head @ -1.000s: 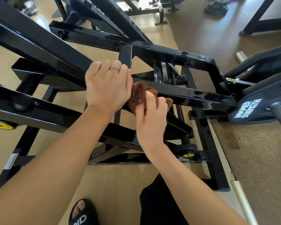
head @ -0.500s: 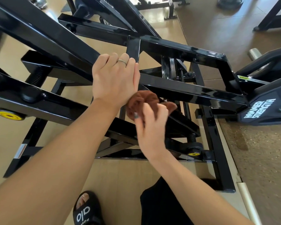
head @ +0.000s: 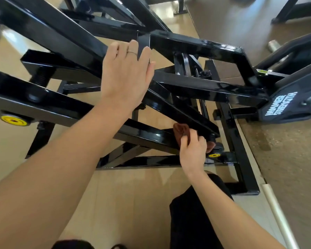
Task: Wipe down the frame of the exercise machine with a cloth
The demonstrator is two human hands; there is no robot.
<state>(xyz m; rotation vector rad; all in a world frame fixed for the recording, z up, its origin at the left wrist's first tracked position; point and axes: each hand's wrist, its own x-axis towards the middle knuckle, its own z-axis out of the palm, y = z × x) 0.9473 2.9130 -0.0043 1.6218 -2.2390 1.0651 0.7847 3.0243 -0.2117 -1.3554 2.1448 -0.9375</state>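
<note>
Head view: right hand (head: 193, 151) grips the brown cloth (head: 181, 131) against a lower black frame bar (head: 178, 108) at 5 o'clock from centre. Left hand (head: 126, 74), fingers extended, rests flat on the upper frame at 11 o'clock.

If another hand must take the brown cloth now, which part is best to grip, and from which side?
Probably the bunched upper end of the brown cloth, approached from the person's left. That part shows free between the black frame bar and the right hand, whose fingers hold the rest; the lower end near the yellow cap is mostly hidden.
</note>
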